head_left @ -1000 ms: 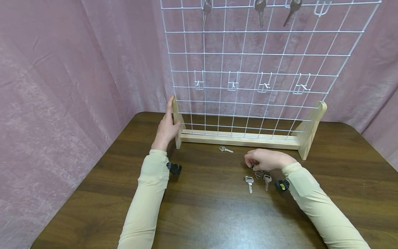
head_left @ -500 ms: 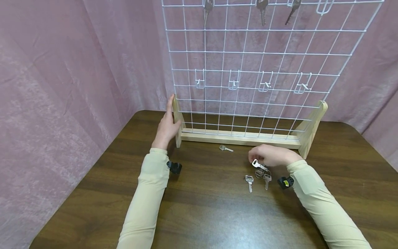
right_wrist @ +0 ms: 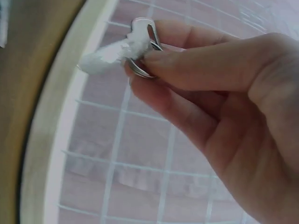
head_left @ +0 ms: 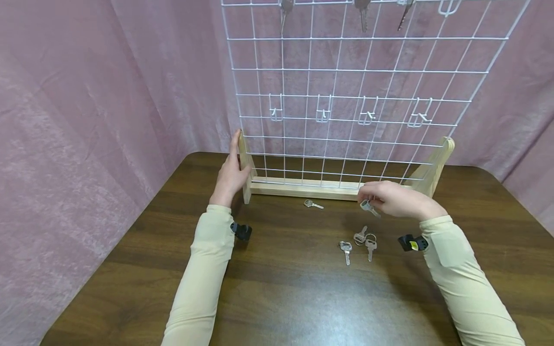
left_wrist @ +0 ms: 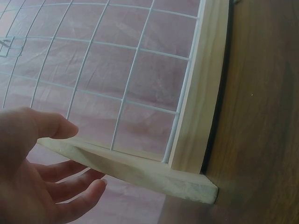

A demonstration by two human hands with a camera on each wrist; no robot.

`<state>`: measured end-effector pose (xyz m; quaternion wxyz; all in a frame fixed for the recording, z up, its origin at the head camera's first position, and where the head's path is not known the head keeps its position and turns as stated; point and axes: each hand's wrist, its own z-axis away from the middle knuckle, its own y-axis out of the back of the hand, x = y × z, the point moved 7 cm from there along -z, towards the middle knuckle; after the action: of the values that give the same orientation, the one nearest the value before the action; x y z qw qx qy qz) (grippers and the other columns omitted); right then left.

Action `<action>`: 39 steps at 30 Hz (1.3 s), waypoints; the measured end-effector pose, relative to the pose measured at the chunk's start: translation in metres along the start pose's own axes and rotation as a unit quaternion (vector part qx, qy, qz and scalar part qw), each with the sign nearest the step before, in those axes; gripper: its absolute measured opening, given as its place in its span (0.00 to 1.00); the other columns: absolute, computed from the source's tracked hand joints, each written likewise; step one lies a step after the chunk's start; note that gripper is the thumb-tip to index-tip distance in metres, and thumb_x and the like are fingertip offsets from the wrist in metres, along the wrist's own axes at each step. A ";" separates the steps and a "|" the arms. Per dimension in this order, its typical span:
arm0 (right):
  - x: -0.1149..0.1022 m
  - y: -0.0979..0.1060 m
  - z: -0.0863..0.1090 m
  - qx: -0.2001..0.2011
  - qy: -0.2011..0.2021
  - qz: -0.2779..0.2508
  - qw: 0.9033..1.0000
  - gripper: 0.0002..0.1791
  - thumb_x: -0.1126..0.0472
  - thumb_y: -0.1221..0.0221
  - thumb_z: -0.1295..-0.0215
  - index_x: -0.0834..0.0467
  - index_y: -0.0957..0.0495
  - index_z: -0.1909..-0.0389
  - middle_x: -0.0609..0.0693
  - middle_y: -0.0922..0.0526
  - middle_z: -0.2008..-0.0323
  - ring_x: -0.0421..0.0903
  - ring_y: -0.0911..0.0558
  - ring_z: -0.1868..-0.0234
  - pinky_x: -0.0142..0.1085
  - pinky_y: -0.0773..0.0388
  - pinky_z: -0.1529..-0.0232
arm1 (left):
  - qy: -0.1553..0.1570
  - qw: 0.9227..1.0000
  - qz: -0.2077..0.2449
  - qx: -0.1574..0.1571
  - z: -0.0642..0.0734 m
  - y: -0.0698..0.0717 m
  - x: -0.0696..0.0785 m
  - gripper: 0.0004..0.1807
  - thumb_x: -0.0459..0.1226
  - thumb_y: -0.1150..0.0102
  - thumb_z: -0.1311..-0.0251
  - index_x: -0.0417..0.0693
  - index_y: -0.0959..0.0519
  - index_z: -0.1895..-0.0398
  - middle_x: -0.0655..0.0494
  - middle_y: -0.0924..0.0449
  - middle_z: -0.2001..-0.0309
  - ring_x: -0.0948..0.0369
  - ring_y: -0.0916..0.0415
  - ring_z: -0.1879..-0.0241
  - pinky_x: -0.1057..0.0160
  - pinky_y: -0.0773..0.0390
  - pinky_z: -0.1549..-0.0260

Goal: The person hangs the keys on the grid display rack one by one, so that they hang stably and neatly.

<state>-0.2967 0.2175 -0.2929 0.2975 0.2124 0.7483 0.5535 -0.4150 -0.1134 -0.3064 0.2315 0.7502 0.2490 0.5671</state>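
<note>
My right hand (head_left: 396,199) pinches a metal key ring (right_wrist: 140,70) between thumb and fingers, with a silver key (head_left: 369,207) hanging from it above the table. At the left end of the white wire grid rack (head_left: 322,69), my left hand (head_left: 231,177) holds the wooden side support (left_wrist: 126,172), thumb on one side and fingers on the other. Below my right hand lie a key (head_left: 360,236) and another key (head_left: 370,247), with a ring between them. One key (head_left: 346,251) rests left of these, and a smaller key (head_left: 312,204) is near the rack's base.
White hooks (head_left: 322,114) line the grid's lower row. Several more are at the top, where a left key (head_left: 286,9), a middle key (head_left: 362,12) and a right key (head_left: 406,14) hang. Wooden base (head_left: 303,188) stands on the brown table (head_left: 281,269). Pink curtains (head_left: 108,96) surround it.
My right hand has lifted a key off the table from the group of keys and moved up and right towards the rack. My left hand stays on the wooden support.
</note>
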 end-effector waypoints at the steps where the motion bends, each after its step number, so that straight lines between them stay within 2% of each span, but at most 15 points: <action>1: -0.001 0.005 0.001 0.011 0.001 0.006 1.000 0.19 0.81 0.48 0.45 0.53 0.21 0.66 0.43 0.19 0.66 0.38 0.21 0.64 0.35 0.22 0.63 | 0.001 1.000 0.001 -0.001 0.000 0.000 0.000 0.53 0.33 0.48 0.37 0.92 0.70 0.30 0.36 0.33 0.35 0.39 0.22 0.53 0.43 0.19 0.59; 5: -0.007 0.022 0.005 0.064 0.014 0.042 0.997 0.19 0.81 0.46 0.44 0.53 0.20 0.66 0.42 0.19 0.66 0.38 0.21 0.65 0.36 0.22 0.64 | -0.001 1.000 0.001 -0.001 0.001 0.001 0.001 0.53 0.33 0.48 0.36 0.91 0.70 0.30 0.36 0.33 0.36 0.39 0.22 0.54 0.42 0.19 0.59; 9: -0.014 0.036 0.008 0.114 0.032 0.079 0.990 0.18 0.81 0.44 0.46 0.55 0.20 0.64 0.43 0.19 0.65 0.39 0.21 0.64 0.38 0.22 0.64 | -0.004 1.000 -0.004 -0.001 0.001 0.000 0.002 0.53 0.33 0.47 0.37 0.90 0.70 0.29 0.35 0.34 0.34 0.38 0.22 0.53 0.42 0.20 0.58; 15: -0.018 0.049 0.009 0.150 0.005 0.086 0.985 0.16 0.78 0.42 0.43 0.56 0.21 0.59 0.45 0.18 0.64 0.41 0.20 0.62 0.41 0.21 0.61 | -0.006 1.000 -0.008 0.003 0.001 0.000 0.001 0.53 0.34 0.47 0.37 0.91 0.70 0.29 0.35 0.33 0.34 0.38 0.22 0.53 0.41 0.20 0.57; 18: -0.021 0.055 0.010 0.175 0.006 0.089 0.980 0.15 0.78 0.41 0.44 0.58 0.20 0.59 0.48 0.17 0.64 0.44 0.20 0.63 0.41 0.22 0.62 | -0.008 1.000 -0.010 0.003 0.000 0.001 0.001 0.53 0.33 0.47 0.37 0.91 0.70 0.30 0.35 0.33 0.35 0.39 0.22 0.53 0.42 0.20 0.57; 22: -0.022 0.063 0.014 0.220 0.020 0.092 0.971 0.16 0.80 0.39 0.47 0.60 0.20 0.60 0.50 0.17 0.64 0.44 0.20 0.64 0.35 0.26 0.61 | -0.008 1.000 -0.010 0.002 0.000 0.000 0.001 0.54 0.33 0.47 0.37 0.91 0.71 0.29 0.35 0.33 0.35 0.39 0.22 0.54 0.42 0.20 0.58; 29: -0.023 0.075 0.021 0.287 0.048 0.088 0.953 0.16 0.82 0.38 0.51 0.64 0.19 0.62 0.53 0.17 0.63 0.44 0.21 0.62 0.14 0.35 0.50 | -0.010 1.000 -0.008 0.001 0.001 0.000 0.002 0.54 0.33 0.47 0.37 0.90 0.70 0.29 0.34 0.33 0.35 0.38 0.22 0.55 0.42 0.19 0.60; 32: -0.024 0.078 0.023 0.309 0.067 0.086 0.945 0.16 0.84 0.37 0.54 0.67 0.20 0.64 0.55 0.18 0.62 0.46 0.21 0.61 0.11 0.38 0.47 | -0.008 1.000 -0.003 0.002 0.000 0.000 0.001 0.53 0.33 0.47 0.38 0.89 0.69 0.29 0.34 0.31 0.38 0.39 0.21 0.55 0.42 0.19 0.60; 36: -0.023 0.080 0.025 0.320 0.071 0.088 0.941 0.14 0.83 0.37 0.54 0.67 0.21 0.66 0.57 0.19 0.63 0.48 0.22 0.60 0.12 0.38 0.45 | -0.005 1.000 -0.002 0.000 -0.001 0.000 0.000 0.53 0.33 0.47 0.37 0.91 0.69 0.29 0.35 0.30 0.39 0.39 0.22 0.55 0.43 0.19 0.60; 39: -0.023 0.082 0.026 0.324 0.049 0.116 0.938 0.12 0.80 0.37 0.50 0.65 0.21 0.65 0.55 0.18 0.65 0.48 0.21 0.62 0.23 0.29 0.51 | -0.005 1.000 0.001 -0.002 -0.001 -0.001 0.000 0.54 0.32 0.47 0.37 0.92 0.69 0.30 0.35 0.29 0.40 0.40 0.22 0.55 0.43 0.19 0.60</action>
<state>-0.2628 0.2453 -0.2152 0.1092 0.3547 0.8711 0.3216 -0.4160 -0.1125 -0.3063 0.2340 0.7530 0.2456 0.5638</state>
